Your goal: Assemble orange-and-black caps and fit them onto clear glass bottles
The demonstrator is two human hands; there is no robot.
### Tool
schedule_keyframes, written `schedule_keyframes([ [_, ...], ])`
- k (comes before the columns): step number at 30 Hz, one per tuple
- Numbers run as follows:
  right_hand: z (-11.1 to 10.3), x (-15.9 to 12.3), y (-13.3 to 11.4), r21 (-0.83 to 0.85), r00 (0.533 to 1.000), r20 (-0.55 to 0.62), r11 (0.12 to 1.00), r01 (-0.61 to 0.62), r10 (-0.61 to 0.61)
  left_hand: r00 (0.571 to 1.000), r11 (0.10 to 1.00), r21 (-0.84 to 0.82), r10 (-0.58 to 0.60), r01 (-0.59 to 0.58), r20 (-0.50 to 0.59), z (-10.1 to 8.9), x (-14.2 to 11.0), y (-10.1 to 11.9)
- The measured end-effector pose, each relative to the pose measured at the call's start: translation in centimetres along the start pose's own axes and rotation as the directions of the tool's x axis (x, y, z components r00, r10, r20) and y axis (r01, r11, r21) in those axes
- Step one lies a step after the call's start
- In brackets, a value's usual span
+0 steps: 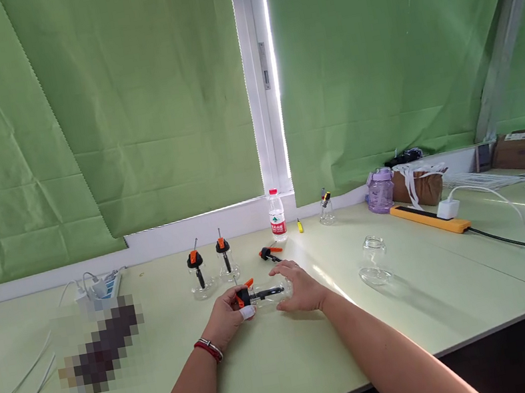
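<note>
Between my hands a clear bottle [274, 292] with a black-and-orange pump head [243, 296] lies on its side, head to the left. My left hand [227, 316] grips the head; its thumb wears a white wrap. My right hand [300, 287] curls round the bottle's base end. Just behind, a loose black-and-orange pump head [270, 253] rests on the table. Two similar bottles stand upright at the back left, one nearer [201, 282] and one beside it [227, 263]. To the right stands an open clear bottle [375, 261] without a head.
A red-capped water bottle [277, 217], a yellow cutter [299, 226] and a small clear bottle [326, 209] stand or lie along the back. Farther right are a purple jug [381, 190] and an orange power strip [429, 218]. White cables and a blurred patch [106, 346] are at left.
</note>
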State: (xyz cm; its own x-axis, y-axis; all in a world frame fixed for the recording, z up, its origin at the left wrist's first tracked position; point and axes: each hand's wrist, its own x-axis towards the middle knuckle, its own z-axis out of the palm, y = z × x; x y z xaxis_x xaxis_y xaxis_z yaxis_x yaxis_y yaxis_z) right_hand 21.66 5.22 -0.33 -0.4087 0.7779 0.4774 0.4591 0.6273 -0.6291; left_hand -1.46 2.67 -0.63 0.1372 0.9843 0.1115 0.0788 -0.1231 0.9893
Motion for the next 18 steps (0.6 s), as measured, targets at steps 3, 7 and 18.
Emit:
schedule_keyframes([
  [3, 0.1, 0.0, -0.1, -0.013, 1.000, -0.011, 1.000, 0.016, -0.016, 1.000, 1.000, -0.028, -0.001, 0.001, 0.014, 0.1, -0.1, 0.2],
  [7, 0.3, 0.0, -0.2, -0.019, 0.999, -0.017, 0.999, 0.038, -0.038, 0.998, 0.997, -0.073, -0.001, 0.006, 0.067, 0.1, -0.3, 0.4],
  [18, 0.6, 0.1, -0.1, 0.157, 0.999, 0.029, 0.987, -0.019, 0.015, 0.982, 0.993, -0.115, 0.001, 0.021, 0.188, 0.8, -1.0, 0.9],
])
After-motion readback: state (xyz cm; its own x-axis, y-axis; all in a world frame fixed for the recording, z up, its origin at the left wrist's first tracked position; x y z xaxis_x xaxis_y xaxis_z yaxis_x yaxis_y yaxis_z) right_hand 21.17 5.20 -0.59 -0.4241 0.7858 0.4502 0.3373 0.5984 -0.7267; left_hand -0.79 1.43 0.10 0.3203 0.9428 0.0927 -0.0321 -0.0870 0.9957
